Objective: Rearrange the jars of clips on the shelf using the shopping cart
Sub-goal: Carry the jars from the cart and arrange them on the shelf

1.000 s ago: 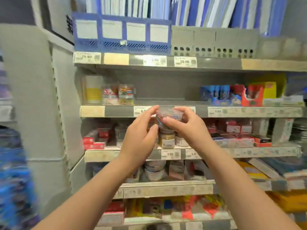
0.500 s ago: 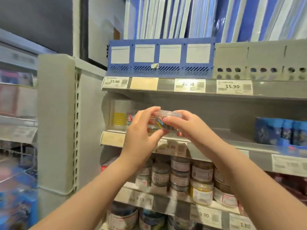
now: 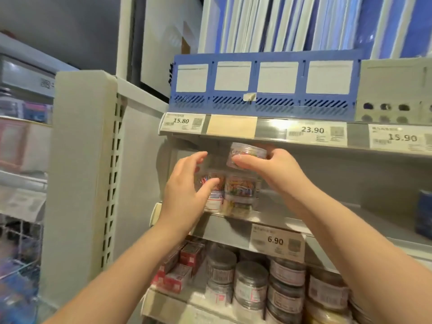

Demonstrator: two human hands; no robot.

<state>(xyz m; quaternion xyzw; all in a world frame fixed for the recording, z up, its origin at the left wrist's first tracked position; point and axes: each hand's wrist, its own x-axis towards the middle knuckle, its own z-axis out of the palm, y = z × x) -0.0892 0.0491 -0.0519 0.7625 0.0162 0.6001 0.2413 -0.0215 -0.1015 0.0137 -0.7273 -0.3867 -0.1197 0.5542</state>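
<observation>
— One hand holds it now?
— Yes. The fingers of the right hand pinch the jar by its side; half a second ago both hands had it. The left hand has let go and spreads loose by the stacked jars; I can't tell whether it touches them.
— Where's the jar?
— In the air over that stack, near the left end of the shelf. Placing looks close.
— Materials?
— Clear, smooth, round plastic with bright clips inside. Slippery, I'd guess.
</observation>
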